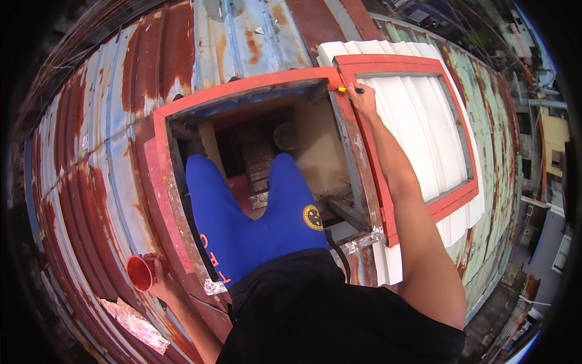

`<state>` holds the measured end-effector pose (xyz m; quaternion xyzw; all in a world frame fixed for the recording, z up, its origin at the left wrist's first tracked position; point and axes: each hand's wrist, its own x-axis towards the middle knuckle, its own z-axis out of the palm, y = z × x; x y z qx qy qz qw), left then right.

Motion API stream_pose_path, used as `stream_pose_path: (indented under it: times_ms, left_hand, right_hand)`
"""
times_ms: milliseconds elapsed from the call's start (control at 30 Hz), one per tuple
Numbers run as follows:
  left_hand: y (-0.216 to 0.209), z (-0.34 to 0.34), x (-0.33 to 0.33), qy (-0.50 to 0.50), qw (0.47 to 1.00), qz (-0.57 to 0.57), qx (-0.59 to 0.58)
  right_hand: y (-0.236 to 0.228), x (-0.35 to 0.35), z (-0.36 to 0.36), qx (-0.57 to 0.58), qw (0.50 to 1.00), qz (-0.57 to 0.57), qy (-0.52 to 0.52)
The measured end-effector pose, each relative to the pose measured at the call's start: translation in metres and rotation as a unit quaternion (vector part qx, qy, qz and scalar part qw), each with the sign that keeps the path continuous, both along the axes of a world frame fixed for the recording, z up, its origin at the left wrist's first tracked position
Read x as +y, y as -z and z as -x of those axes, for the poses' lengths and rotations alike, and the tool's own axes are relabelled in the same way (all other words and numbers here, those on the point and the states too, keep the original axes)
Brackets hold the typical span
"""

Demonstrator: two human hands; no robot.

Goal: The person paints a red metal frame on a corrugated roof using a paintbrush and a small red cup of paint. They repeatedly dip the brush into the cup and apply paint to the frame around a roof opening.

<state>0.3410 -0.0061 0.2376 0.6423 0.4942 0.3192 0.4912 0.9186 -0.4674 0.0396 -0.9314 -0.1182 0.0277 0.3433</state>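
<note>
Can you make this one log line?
left hand holds red cup | right hand holds brush at corner of red frame | nearby: white corrugated panel

The brush (344, 90) is blurred at its tip, the lower legs hidden

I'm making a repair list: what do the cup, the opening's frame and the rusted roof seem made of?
Cup: perhaps plastic, smooth red walls. Frame: wood or metal, unclear; red paint, worn in patches. Roof: ribbed sheet metal, given its rust.

The roof (163, 57) is rusted metal, frame (248, 84) seemingly wood.
</note>
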Motion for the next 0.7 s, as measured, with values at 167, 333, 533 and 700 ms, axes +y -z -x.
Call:
stream_pose_path:
  times_ms: [167,333,533,700]
  left_hand:
    - [0.017,0.007,0.005,0.028,1.0,-0.01,0.001]
    - [0.019,0.006,0.004,0.029,0.998,0.015,-0.044]
    - [0.013,0.019,0.008,-0.005,1.0,0.003,0.0]
    - [0.01,0.022,0.008,-0.006,1.0,0.014,-0.003]
  right_hand:
    - [-0.064,0.011,-0.025,0.07,0.981,0.148,-0.102]
    - [-0.05,0.037,-0.039,-0.022,0.996,-0.08,0.036]
    - [-0.037,0.03,-0.023,0.044,0.992,0.115,-0.001]
    - [-0.077,0.041,-0.047,0.01,0.994,0.104,-0.025]
